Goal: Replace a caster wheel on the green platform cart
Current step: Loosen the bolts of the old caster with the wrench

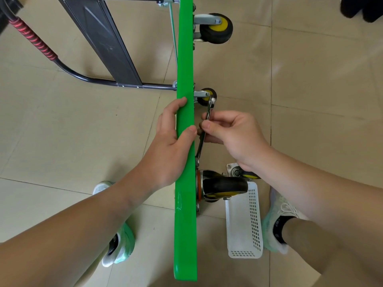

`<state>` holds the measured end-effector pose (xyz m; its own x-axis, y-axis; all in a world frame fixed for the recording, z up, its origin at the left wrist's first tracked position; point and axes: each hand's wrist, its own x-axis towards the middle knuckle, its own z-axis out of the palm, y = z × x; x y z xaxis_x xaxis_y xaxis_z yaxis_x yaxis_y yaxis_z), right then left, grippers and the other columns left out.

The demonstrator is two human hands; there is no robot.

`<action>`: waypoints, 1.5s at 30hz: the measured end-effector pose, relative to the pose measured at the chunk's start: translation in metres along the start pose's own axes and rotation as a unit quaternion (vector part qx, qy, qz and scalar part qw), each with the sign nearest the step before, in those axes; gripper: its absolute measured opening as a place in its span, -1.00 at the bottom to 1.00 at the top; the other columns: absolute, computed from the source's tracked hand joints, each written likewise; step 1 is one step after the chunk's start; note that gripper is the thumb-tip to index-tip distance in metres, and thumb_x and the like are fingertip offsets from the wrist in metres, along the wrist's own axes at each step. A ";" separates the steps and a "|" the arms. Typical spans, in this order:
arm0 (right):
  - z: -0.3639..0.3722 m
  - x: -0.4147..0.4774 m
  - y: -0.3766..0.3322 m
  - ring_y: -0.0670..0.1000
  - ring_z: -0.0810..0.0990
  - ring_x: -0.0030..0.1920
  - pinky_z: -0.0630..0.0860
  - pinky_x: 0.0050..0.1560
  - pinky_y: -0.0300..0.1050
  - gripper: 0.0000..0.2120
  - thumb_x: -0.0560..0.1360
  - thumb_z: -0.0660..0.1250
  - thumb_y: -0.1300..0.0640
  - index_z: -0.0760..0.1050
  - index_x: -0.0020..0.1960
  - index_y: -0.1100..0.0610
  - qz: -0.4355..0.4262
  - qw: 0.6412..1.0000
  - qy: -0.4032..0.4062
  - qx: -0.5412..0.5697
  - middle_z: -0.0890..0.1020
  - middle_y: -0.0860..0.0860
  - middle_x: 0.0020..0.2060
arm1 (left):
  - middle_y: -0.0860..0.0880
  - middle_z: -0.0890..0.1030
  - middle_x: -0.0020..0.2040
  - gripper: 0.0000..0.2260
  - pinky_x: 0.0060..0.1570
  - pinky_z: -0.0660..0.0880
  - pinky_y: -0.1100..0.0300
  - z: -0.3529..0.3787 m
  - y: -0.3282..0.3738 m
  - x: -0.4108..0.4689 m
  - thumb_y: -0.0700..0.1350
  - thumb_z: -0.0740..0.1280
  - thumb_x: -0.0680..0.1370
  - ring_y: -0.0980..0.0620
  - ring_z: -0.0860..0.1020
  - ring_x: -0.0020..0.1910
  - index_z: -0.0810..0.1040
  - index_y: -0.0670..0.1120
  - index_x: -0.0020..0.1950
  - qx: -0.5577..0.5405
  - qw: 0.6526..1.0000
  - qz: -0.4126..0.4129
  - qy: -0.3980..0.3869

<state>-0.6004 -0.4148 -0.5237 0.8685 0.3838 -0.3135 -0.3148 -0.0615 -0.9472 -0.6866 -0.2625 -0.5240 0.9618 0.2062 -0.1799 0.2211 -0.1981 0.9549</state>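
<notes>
left hand (172,146) grip: fingers and thumb wrapped over the top edge of the bright green plastic cart deck (185,59), clamped on it.
right hand (234,137) grip: thumb and fingertips pinched on the shaft of a slim silver steel wrench (200,146), just beside the deck's underside.
wrench: tilted. Lower end sits by the deck just above the near black caster with yellow hub (224,186). Can't tell whether it's on a bolt.
cart: stood on its long edge on the beige tiled floor (310,69), wheels to the right.
other casters: middle (204,100) and far (216,27), both mounted.
loose caster (232,169): on the floor behind the right wrist, next to a white perforated plastic basket (244,224).
writing: mark on black sock (277,222), too small to read.
</notes>
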 end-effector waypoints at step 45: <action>0.006 0.054 0.030 0.17 0.69 -0.01 0.68 0.00 -0.03 -0.65 0.53 0.42 0.27 0.51 0.26 0.41 0.197 0.978 -0.039 0.051 0.64 0.31 0.14 | 0.09 0.35 0.52 -0.49 0.45 0.40 -0.26 -0.002 -0.001 0.001 0.24 0.21 0.49 -0.16 0.45 0.45 0.18 0.45 0.43 0.010 1.000 0.009 -0.006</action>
<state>-0.5652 -0.3899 -0.5687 0.6418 0.4186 -0.6425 -0.6590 -0.1274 -0.7413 -0.6859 -0.2599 -0.5247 0.9674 0.1911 -0.1661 0.2073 -0.2210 0.9530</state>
